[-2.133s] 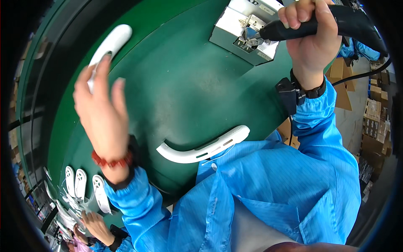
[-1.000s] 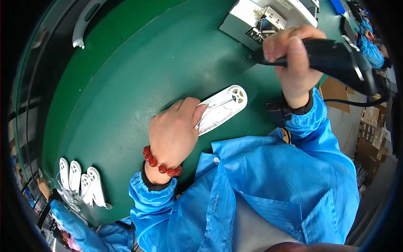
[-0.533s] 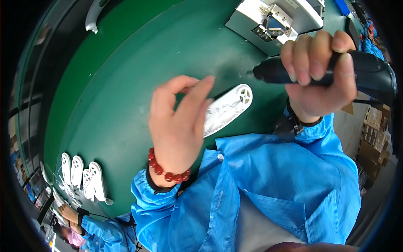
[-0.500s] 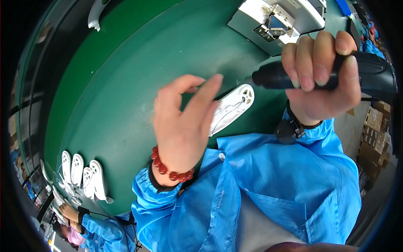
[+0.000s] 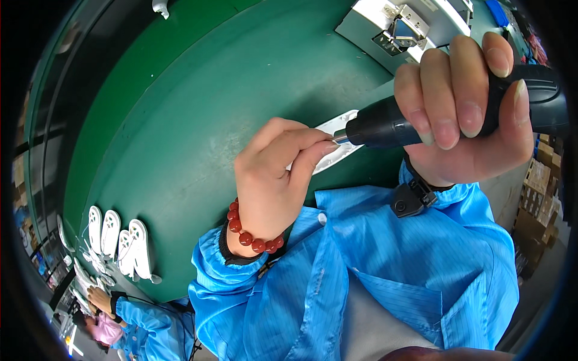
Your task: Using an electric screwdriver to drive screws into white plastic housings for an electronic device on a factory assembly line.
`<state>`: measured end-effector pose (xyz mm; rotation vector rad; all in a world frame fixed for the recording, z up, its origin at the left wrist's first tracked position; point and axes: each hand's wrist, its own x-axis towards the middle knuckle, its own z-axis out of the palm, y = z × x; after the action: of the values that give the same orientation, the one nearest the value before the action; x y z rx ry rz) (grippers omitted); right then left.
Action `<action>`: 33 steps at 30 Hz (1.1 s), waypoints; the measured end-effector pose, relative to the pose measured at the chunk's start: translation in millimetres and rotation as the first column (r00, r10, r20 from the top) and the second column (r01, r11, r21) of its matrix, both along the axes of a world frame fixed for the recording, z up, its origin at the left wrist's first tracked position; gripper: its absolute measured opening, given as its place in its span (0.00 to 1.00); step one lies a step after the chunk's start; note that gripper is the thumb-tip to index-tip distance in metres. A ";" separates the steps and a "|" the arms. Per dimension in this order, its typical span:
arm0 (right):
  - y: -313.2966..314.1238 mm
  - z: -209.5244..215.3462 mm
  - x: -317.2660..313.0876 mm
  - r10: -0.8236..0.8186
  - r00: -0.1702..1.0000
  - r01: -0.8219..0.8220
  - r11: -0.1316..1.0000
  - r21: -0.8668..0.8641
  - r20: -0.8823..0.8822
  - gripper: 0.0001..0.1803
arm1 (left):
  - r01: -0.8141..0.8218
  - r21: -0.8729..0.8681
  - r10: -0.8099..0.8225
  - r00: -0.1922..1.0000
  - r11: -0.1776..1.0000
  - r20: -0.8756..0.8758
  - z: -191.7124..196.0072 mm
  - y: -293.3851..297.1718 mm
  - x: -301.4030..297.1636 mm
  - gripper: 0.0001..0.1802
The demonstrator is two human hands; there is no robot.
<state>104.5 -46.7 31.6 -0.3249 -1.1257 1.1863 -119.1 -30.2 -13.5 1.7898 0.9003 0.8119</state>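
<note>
My right hand [image 5: 460, 114] is wrapped round a black electric screwdriver [image 5: 379, 123], held level with its metal bit pointing left. At that bit, the thumb and forefinger of my left hand [image 5: 274, 171] are pinched together. Whatever small thing they grip, if anything, is hidden by the fingertips. Just under the bit and fingers lies a long white plastic shell [image 5: 330, 160] with a rounded end. The screwdriver's nose and my left hand cover much of it.
A grey metal box-like device [image 5: 376, 39] stands at the far right of the green table [image 5: 198, 120]. Several white shells [image 5: 139, 246] with wires lie at the left edge. Beyond them works another person in a blue sleeve [image 5: 147, 322]. A white curved part [image 5: 161, 7] lies at the far left.
My left hand has moved right and its fingers have closed at the screwdriver's bit. The screwdriver has come slightly left and down, over the shell.
</note>
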 end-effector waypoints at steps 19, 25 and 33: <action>-10.3 -40.2 2.0 -0.339 0.893 0.366 0.930 -0.040 0.298 0.11 | 0.265 0.251 -0.108 0.856 0.931 -0.505 -17.5 7.4 3.0 0.27; -6.7 -40.4 4.7 -0.303 0.907 0.332 0.942 -0.052 0.294 0.11 | 0.268 0.231 -0.116 0.850 0.935 -0.515 -16.7 8.0 2.6 0.25; -6.0 -41.2 3.0 -0.307 0.902 0.336 0.941 -0.047 0.305 0.09 | 0.273 0.199 -0.128 0.833 0.941 -0.538 -16.2 7.3 2.5 0.24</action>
<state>107.4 -52.6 -9.6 -0.7554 -1.2143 0.9172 -116.6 -22.9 -29.7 2.3652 0.9444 0.3153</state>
